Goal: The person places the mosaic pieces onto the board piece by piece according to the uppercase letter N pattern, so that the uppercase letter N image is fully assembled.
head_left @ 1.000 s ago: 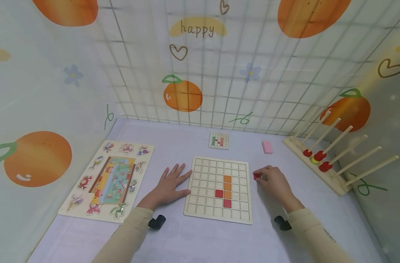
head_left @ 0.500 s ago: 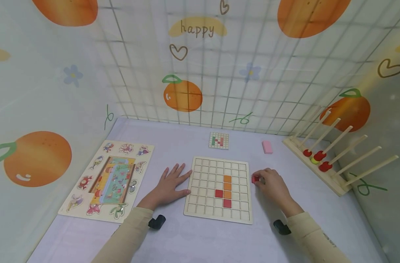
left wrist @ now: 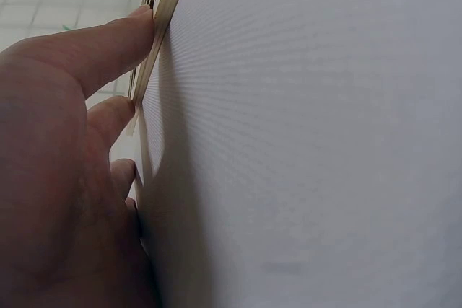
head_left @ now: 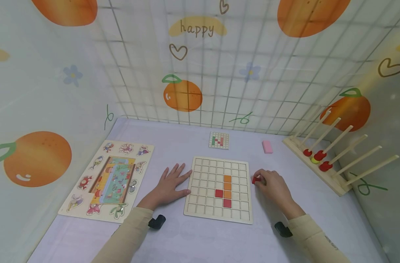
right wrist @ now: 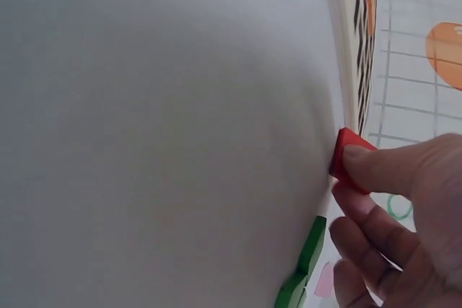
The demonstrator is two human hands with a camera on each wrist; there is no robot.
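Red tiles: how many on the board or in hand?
3: one red tile left of the lowest orange tile, another just below that orange tile, and a third in the right hand, which may hide others.

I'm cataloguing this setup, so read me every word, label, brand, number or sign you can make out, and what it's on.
"happy": on the patterned backdrop, over a yellow patch.
Right sleeve: a faint dark mark, too small to read.
No other readable words, brands or numbers show.
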